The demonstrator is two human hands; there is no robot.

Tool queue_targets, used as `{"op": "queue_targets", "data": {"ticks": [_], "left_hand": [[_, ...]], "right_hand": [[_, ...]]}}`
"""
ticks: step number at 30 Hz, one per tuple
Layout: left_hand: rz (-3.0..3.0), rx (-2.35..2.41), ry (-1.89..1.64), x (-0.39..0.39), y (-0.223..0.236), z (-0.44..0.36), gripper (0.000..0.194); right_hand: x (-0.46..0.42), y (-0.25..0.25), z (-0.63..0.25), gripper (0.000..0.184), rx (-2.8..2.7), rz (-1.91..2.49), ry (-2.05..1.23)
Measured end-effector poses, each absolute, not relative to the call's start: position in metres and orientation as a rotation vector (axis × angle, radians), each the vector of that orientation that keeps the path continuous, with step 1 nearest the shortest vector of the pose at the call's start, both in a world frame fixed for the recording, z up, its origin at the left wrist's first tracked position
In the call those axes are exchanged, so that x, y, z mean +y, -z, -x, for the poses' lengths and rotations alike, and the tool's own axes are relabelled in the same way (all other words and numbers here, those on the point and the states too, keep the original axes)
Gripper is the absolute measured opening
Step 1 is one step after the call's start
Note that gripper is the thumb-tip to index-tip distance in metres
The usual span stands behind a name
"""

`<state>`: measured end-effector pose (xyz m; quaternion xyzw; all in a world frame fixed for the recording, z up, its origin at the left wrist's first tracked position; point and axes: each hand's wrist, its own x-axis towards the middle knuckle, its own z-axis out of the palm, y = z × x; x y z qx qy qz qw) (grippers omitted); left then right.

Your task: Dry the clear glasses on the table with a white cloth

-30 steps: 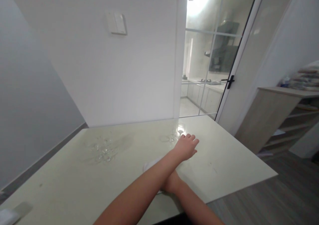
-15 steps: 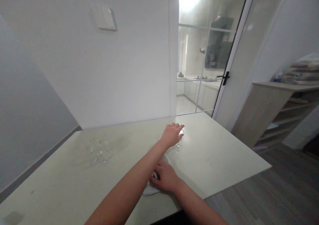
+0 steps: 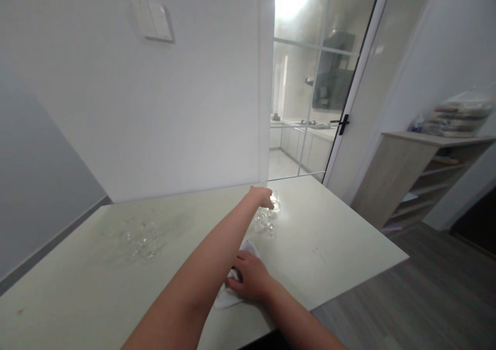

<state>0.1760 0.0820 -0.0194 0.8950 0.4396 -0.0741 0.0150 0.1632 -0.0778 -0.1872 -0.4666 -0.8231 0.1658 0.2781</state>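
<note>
My left hand [image 3: 262,197] reaches across the pale table [image 3: 341,246] to its far side. Its fingers curl down over the rim of a clear stemmed glass [image 3: 273,208]. One or two more small clear glasses [image 3: 260,218] stand right beside it. My right hand [image 3: 248,277] rests nearer to me, under my left forearm. Its fingers are closed on a crumpled white cloth [image 3: 228,294] that lies on the table.
Several more clear glasses [image 3: 139,237] stand in a cluster on the table's left part. The table's right edge drops to a grey wood floor. A wooden shelf unit [image 3: 411,179] stands at the right, and a glass door [image 3: 329,81] lies behind the table.
My left hand has moved left and farther away, from above the bare tabletop onto the stemmed glass, and its fingers have curled. My right hand has come into view on the cloth.
</note>
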Motion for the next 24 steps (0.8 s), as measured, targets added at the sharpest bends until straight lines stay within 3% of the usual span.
{"op": "queue_targets", "data": {"ticks": [9,18,24], "left_hand": [[-2.805,1.521,0.052,0.066,0.029,-0.151,0.030],[-2.751,1.643,-0.293,0.023,0.000,-0.045,0.027],[-2.536,1.808,-0.248,-0.033,-0.020,0.074,0.031]], "right_hand": [[-0.080,0.186,-0.165,0.023,-2.212,1.269,-0.412],[-0.081,0.182,-0.168,0.024,-2.247,1.234,-0.404],[-0.084,0.179,-0.168,0.019,-2.230,1.238,-0.407]]}}
